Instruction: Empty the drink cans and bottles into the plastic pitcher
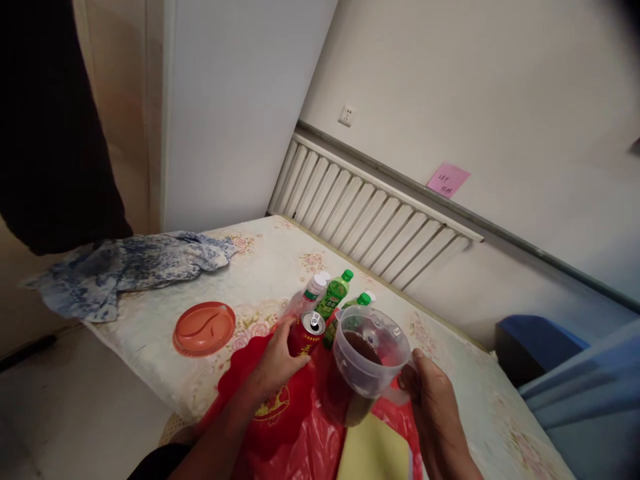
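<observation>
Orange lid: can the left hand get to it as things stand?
Likely yes for the path: nothing stands between the left hand and the orange lid. But that hand grips the red can, and the right hand holds the pitcher.

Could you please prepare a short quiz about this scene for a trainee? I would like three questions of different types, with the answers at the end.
1. True or false: the left hand grips a green bottle.
2. What does the right hand hold?
A) a metal kettle
B) the clear pitcher with dark liquid inside
C) a frying pan
3. Fill in: behind the pitcher, ___ green caps are visible.

Key
1. False: it grips the red can.
2. B
3. two
</observation>
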The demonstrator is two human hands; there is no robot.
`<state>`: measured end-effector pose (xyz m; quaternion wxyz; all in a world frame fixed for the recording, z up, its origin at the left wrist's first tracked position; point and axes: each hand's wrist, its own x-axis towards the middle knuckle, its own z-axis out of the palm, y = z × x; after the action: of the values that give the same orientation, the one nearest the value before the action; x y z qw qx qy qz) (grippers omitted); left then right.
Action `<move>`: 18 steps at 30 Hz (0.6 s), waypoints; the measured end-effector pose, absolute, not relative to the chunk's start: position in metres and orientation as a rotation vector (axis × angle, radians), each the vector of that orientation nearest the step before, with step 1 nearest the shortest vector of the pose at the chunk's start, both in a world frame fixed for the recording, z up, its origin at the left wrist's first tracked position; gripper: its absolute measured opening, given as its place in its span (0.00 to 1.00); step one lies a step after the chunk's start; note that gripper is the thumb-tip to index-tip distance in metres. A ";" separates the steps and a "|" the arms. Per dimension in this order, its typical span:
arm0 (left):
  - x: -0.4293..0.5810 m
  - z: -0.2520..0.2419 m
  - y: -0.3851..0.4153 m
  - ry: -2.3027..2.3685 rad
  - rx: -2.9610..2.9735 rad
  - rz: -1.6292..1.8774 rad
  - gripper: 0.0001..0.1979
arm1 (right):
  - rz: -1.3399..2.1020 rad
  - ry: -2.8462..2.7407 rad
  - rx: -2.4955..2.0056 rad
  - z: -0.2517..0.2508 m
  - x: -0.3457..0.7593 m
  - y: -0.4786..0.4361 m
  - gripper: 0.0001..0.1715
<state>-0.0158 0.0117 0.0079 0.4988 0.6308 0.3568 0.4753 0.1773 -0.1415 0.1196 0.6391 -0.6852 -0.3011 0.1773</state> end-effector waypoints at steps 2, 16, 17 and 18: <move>-0.016 0.007 0.011 0.864 1.528 1.158 0.37 | 0.382 -0.717 -1.640 0.134 0.176 -0.145 0.28; -0.016 0.010 0.006 0.875 1.634 1.065 0.35 | 0.418 -0.948 -1.885 0.161 0.207 -0.150 0.32; -0.017 0.012 0.005 0.912 1.676 1.001 0.36 | 0.414 -0.961 -1.905 0.161 0.208 -0.150 0.32; -0.017 0.014 0.005 0.970 1.725 0.915 0.37 | 0.410 -0.977 -1.920 0.162 0.209 -0.149 0.32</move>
<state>-0.0175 0.0047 0.0143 0.4623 0.7016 0.3944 0.3723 0.2094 -0.1492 0.1622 0.4566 -0.7790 -0.3962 0.1665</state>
